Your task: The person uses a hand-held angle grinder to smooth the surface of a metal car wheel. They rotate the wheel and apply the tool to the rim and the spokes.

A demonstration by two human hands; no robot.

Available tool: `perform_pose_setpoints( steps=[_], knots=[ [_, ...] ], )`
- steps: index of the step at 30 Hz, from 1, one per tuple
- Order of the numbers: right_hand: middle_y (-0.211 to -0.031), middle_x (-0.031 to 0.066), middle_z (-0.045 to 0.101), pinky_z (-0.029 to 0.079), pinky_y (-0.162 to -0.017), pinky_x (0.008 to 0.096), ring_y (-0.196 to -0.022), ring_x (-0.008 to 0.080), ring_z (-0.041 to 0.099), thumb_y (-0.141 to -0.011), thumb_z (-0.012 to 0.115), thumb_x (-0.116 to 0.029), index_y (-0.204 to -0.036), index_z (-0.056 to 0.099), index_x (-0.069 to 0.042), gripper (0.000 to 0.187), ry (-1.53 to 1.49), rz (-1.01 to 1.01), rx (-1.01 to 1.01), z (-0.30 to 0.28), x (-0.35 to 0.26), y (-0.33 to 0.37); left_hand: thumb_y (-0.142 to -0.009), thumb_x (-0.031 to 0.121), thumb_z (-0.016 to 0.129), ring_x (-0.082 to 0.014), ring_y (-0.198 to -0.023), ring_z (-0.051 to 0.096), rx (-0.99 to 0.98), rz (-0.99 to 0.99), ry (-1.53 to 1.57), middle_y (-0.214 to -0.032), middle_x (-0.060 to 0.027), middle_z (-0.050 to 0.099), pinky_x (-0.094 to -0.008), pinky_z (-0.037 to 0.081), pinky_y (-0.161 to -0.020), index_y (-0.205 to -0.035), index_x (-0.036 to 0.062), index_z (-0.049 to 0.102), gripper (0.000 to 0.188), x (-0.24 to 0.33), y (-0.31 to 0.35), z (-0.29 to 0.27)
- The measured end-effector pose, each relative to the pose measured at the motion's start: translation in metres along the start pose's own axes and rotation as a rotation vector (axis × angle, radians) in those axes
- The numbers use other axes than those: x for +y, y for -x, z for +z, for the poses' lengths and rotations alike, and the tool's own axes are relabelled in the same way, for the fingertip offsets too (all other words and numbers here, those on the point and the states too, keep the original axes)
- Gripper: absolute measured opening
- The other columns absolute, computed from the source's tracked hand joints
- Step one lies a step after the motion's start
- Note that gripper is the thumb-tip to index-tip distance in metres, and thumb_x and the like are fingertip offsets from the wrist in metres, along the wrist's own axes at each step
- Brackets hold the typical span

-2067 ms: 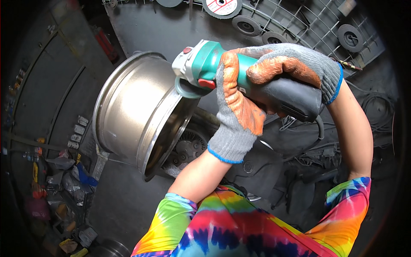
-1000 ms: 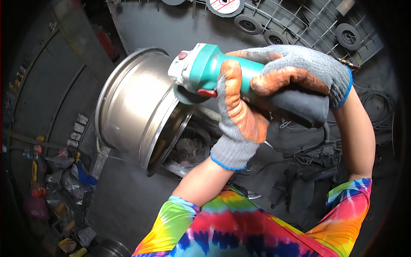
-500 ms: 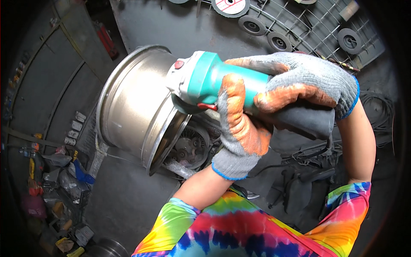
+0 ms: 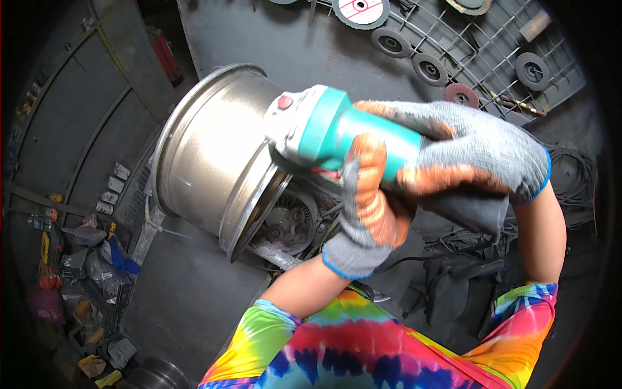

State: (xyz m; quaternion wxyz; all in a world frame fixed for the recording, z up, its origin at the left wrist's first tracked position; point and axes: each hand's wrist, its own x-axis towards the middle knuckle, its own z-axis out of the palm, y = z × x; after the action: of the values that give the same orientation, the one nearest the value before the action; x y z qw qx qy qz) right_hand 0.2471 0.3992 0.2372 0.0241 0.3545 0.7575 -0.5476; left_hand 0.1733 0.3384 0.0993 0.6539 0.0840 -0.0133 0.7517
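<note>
With both gloved hands I hold a green angle grinder [image 4: 332,126] that has a grey metal head and a black rear body. My left hand [image 4: 370,201], in a grey glove with an orange palm, is wrapped round its underside just behind the head. Farther back, my right hand [image 4: 476,149] grips the body from above and the right. The grinder's head is at the right rim of a bronze-coloured metal wheel rim [image 4: 210,142], which lies on its side. The disc is mostly hidden, so I cannot tell whether it touches the rim.
Several grinding discs [image 4: 429,68] hang on a wire rack [image 4: 483,52] at the far right. A finned motor-like part [image 4: 288,223] sits under the wheel rim. Coiled cables [image 4: 570,175] lie at right; bags, tools and boxes clutter the left [image 4: 97,272].
The grinder and both hands have shifted slightly right and nearer in the picture. The wheel rim also appears a little farther right, as does the background. Both hands keep their grip.
</note>
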Motion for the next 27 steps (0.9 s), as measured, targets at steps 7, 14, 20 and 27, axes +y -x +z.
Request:
perform_pose_setpoints(
  steps=[7,14,20,27],
  knots=[
    [-0.138,0.0129,0.055,0.038,-0.108,0.0316,-0.125,0.0170,0.050,-0.075,0.080,-0.020,-0.150,0.039,0.003,0.089,-0.037,0.103,0.051,0.012,-0.008,0.010,-0.089,0.054,0.062,-0.0319,-0.114,0.063,0.011,0.016,0.002,-0.130,-0.0178,0.057,-0.0494,0.052,-0.100,-0.141,0.0055,0.041,0.074,-0.002,0.017,-0.008],
    [-0.142,0.0134,0.053,0.035,-0.111,0.0318,-0.126,0.0169,0.050,-0.072,0.079,-0.018,-0.150,0.039,0.003,0.090,-0.141,0.126,0.127,0.018,-0.009,0.010,-0.088,0.050,0.065,-0.0345,-0.115,0.062,0.062,-0.072,0.093,-0.128,-0.0189,0.059,-0.0504,0.052,-0.100,-0.138,0.0022,0.044,0.072,-0.012,0.013,-0.015],
    [-0.135,0.0106,0.057,0.039,-0.105,0.0300,-0.119,0.0166,0.053,-0.072,0.083,-0.025,-0.150,0.039,0.002,0.094,-0.087,0.174,0.155,0.018,-0.020,0.006,-0.089,0.046,0.066,-0.0318,-0.111,0.064,0.058,-0.028,0.095,-0.125,-0.0156,0.060,-0.0483,0.052,-0.099,-0.132,0.0061,0.048,0.062,-0.005,0.007,-0.011],
    [-0.139,0.0110,0.055,0.036,-0.110,0.0319,-0.127,0.0181,0.049,-0.072,0.082,-0.020,-0.150,0.037,0.004,0.094,-0.051,0.167,0.108,0.018,-0.010,0.006,-0.091,0.048,0.062,-0.0367,-0.114,0.062,0.139,0.014,0.079,-0.125,-0.0204,0.058,-0.0535,0.050,-0.102,-0.135,0.0067,0.042,0.063,-0.003,0.023,-0.002]
  ],
)
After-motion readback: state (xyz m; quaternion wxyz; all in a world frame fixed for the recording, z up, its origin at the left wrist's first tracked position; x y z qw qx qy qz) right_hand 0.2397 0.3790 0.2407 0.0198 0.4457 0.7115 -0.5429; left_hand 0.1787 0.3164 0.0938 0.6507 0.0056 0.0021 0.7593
